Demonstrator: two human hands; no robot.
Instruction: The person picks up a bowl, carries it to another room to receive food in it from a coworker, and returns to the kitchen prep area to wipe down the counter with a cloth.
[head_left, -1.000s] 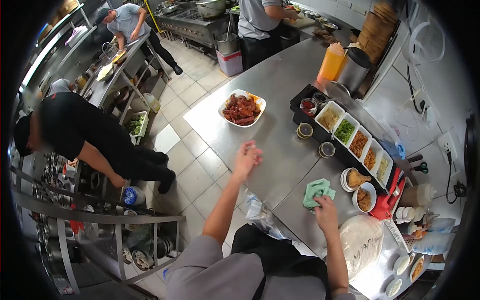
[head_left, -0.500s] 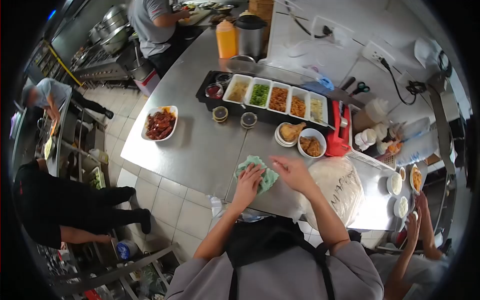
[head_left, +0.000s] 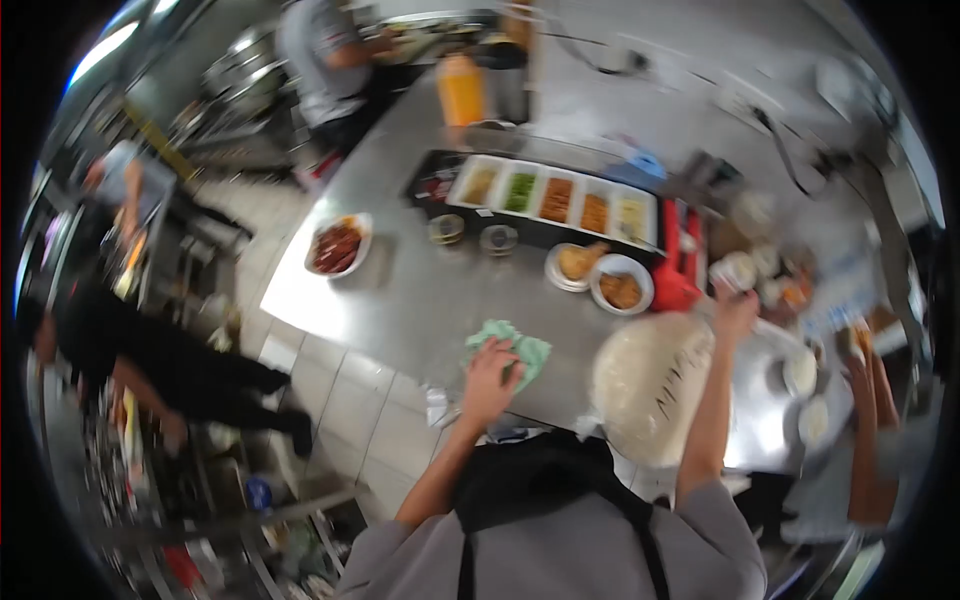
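My left hand (head_left: pixel 490 382) presses a crumpled green cloth (head_left: pixel 522 352) onto the steel counter near its front edge, fingers bent over it. Off to the right, my right hand (head_left: pixel 736 312) is stretched past a large plastic-wrapped pale bundle (head_left: pixel 655 385) with black writing. Its fingers are at a white-topped bottle (head_left: pixel 735 271) among other bottles; blur hides whether they grip it. Ahead of the cloth stand a bowl of brown food pieces (head_left: pixel 621 291) and a stacked bowl with a piece of fried chicken (head_left: pixel 578 262).
A black topping holder (head_left: pixel 430 190) with several white tubs spans the counter's back. At left sits a bowl of dark red food (head_left: pixel 338 246); a yellow squeeze bottle (head_left: pixel 461 90) stands behind. Co-workers are at the left, far back and right, one person's arms (head_left: pixel 868 400) near the counter.
My right hand has moved right and away from me, from beside the cloth to the bottles. My left hand stays on the cloth. The whole view has shifted and blurred slightly.
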